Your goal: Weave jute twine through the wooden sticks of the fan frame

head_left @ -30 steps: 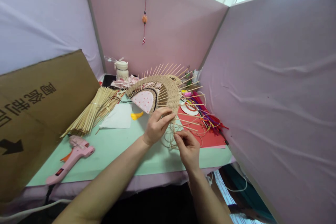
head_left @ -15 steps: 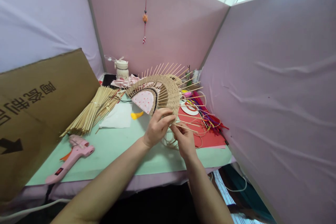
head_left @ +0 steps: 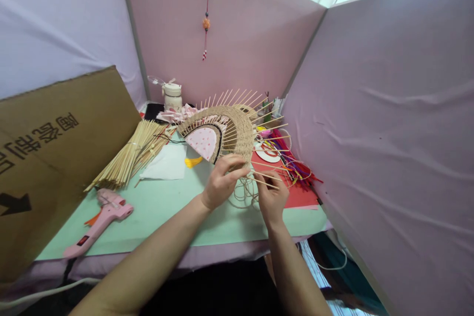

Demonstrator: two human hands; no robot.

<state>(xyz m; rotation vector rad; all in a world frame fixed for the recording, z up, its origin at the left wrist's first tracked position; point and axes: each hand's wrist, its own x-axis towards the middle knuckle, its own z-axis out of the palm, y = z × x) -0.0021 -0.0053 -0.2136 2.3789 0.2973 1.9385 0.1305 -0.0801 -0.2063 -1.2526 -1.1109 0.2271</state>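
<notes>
A half-round woven fan stands tilted above the table, with twine woven across thin sticks that fan outward. Its centre is a pink dotted panel edged in black. My left hand is closed around the fan's lower right end, thumb on the weave. Beside it, my right hand has its fingers pinched at the lowest sticks, apparently on the twine; the fingertips partly hide the strand. Loose loops of twine hang below, between the two hands.
At left are a bundle of sticks, a pink glue gun and a cardboard sheet. White paper lies nearby. Behind stands a cream bottle. Red paper and coloured pipe cleaners lie right.
My right hand has moved right, away from my left hand, along the lowest sticks. The left hand and the fan have stayed nearly still.
</notes>
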